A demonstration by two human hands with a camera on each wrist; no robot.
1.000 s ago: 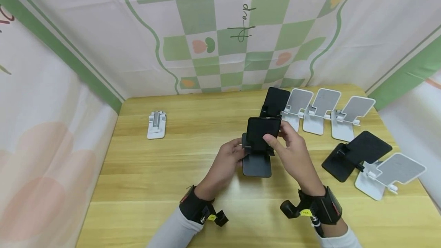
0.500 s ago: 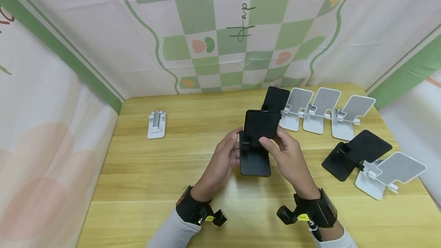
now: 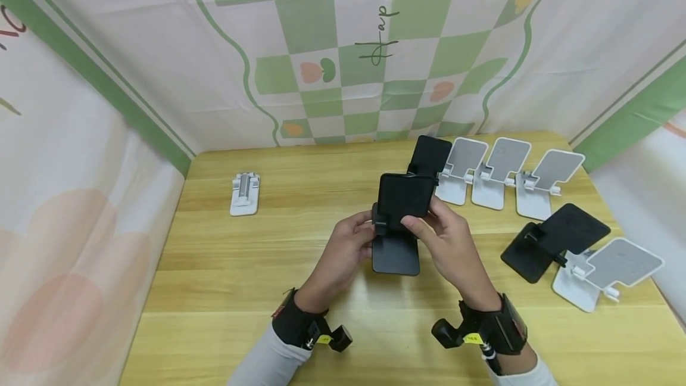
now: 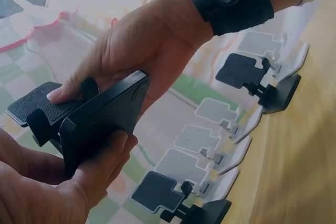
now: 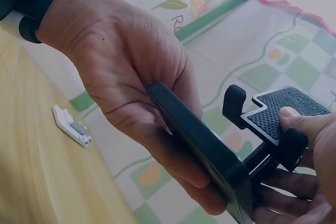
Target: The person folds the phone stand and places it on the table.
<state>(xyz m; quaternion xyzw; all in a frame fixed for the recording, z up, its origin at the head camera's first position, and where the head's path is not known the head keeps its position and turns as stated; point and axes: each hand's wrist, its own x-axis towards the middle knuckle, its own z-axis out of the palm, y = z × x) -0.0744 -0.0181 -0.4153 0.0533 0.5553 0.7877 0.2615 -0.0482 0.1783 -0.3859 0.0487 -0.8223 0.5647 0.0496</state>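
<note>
A black folding phone stand (image 3: 395, 255) is held up between both hands, over the middle of the table. The left hand (image 3: 343, 249) grips its base at the left edge, fingers curled around the back, as the right wrist view shows. With the thumb flat on the textured face of the upper plate (image 4: 44, 100) and fingers behind it, the right hand (image 3: 447, 246) pinches that plate near the hinge. The plate is unfolded and tilted away from the base. Two small hooked lips (image 5: 234, 106) stick up at the plate's lower edge.
Several unfolded white phone stands (image 3: 488, 195) stand at the back right and right edge of the wooden table (image 3: 230, 290). Another black stand (image 3: 429, 156) is behind the held one, and one more (image 3: 527, 252) lies right. A folded white stand (image 3: 244, 195) lies far left.
Both hands and the black phone stand have shifted slightly left. The right thumb has slid lower on the plate, toward the hinge. The plate has shifted up relative to the base.
</note>
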